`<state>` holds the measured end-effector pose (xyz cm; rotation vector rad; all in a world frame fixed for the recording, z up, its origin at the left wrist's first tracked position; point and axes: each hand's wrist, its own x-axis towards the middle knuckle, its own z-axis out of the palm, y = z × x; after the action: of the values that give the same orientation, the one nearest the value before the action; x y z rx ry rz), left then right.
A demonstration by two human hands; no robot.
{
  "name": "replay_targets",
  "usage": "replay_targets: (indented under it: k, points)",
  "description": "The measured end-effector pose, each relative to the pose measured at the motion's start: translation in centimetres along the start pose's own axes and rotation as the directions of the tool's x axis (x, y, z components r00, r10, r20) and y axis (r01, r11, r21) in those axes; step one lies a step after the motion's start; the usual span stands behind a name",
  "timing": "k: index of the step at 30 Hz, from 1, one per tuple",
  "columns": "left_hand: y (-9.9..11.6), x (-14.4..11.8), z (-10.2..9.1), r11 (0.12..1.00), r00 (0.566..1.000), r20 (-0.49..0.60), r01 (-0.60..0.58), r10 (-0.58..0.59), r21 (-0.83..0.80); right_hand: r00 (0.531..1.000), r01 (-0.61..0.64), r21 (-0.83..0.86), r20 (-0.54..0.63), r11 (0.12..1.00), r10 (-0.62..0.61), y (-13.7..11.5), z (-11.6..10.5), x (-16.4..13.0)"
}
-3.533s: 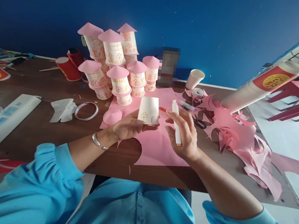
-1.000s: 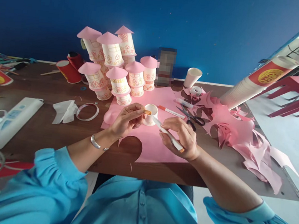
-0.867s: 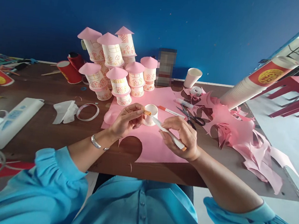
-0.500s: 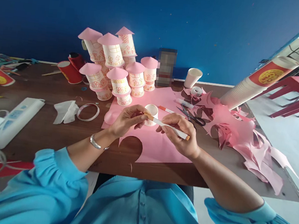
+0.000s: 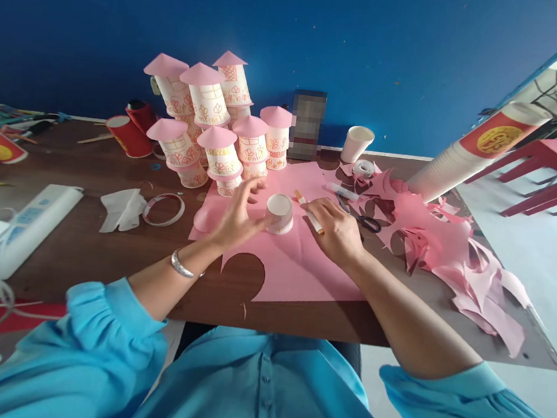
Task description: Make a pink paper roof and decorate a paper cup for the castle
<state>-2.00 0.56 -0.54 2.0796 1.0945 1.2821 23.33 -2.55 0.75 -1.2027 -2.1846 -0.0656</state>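
A white paper cup (image 5: 279,214) stands mouth up on a pink paper sheet (image 5: 300,285). My left hand (image 5: 242,217) is beside it on the left, thumb and fingers spread wide, the thumb close to or against the cup's side. To the cup's right, my right hand (image 5: 337,230) is low over the sheet with its fingers on a white marker pen (image 5: 314,221) with orange ends. The pen slants across the paper under the fingers. Behind the left hand stand several cup towers (image 5: 219,158) with pink cone roofs and drawn flowers.
Black scissors (image 5: 370,224), a tape roll (image 5: 362,169) and pink paper scraps (image 5: 436,234) lie to the right. A long stack of cups (image 5: 449,168) leans there. On the left are a tape ring (image 5: 164,210), a power strip (image 5: 38,225) and red cups (image 5: 128,136).
The hands have parted. My left hand has let go of the marker pen and opened beside the cup. My right hand has lowered the pen to the sheet, covering the other marker there.
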Motion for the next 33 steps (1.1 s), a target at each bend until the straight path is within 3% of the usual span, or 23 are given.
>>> replay_targets:
  k: [2,4,7,11,16,19,22,25,29,31,33]
  points:
    - [-0.1,-0.3,0.3,0.997,0.993,0.118,-0.008,0.0,0.072,0.986,0.02,-0.077,0.164,0.997,-0.007,0.8,0.6,-0.1]
    - [0.1,-0.4,0.6,0.991,0.983,0.182,-0.026,0.002,0.132,0.97,0.04,-0.135,0.243,0.99,-0.006,1.2,0.8,-0.1]
    - [0.4,-0.4,0.7,0.982,0.978,0.208,-0.041,0.001,0.186,0.983,0.006,-0.215,0.179,0.977,0.034,1.2,0.6,0.0]
    - [0.3,-0.4,0.7,0.981,0.981,0.193,-0.042,0.005,0.19,0.986,-0.133,-0.33,0.053,0.934,0.159,1.7,0.3,0.0]
    - [0.3,-0.8,0.7,0.991,0.986,0.155,-0.081,0.065,0.105,0.972,-0.158,-0.437,0.091,0.885,0.219,3.0,0.7,-0.2]
    - [0.6,-0.7,0.5,0.995,0.994,0.074,-0.083,0.079,0.055,0.968,-0.2,-0.438,0.047,0.876,0.245,3.1,0.5,0.1]
    - [1.0,-0.5,0.0,0.996,0.995,-0.056,-0.084,0.085,0.032,0.97,-0.243,-0.312,-0.078,0.919,0.231,2.4,-0.5,0.5]
    - [1.6,-0.3,-0.4,0.985,0.979,-0.136,-0.16,0.151,-0.057,0.975,-0.085,-0.077,-0.212,0.993,0.067,0.9,-1.5,0.6]
    - [2.9,-0.4,-0.9,0.969,0.974,-0.057,-0.223,0.218,-0.11,0.951,0.215,0.055,-0.239,0.975,-0.196,-1.2,-1.8,0.2]
    - [3.6,-0.6,-1.2,0.968,0.972,-0.013,-0.235,0.234,-0.09,0.949,0.245,0.124,-0.232,0.962,-0.212,-1.9,-1.7,0.1]
    - [4.1,-0.7,-1.4,0.967,0.973,0.001,-0.231,0.232,-0.109,0.969,0.19,0.277,-0.207,0.942,-0.135,-2.5,-1.8,0.1]
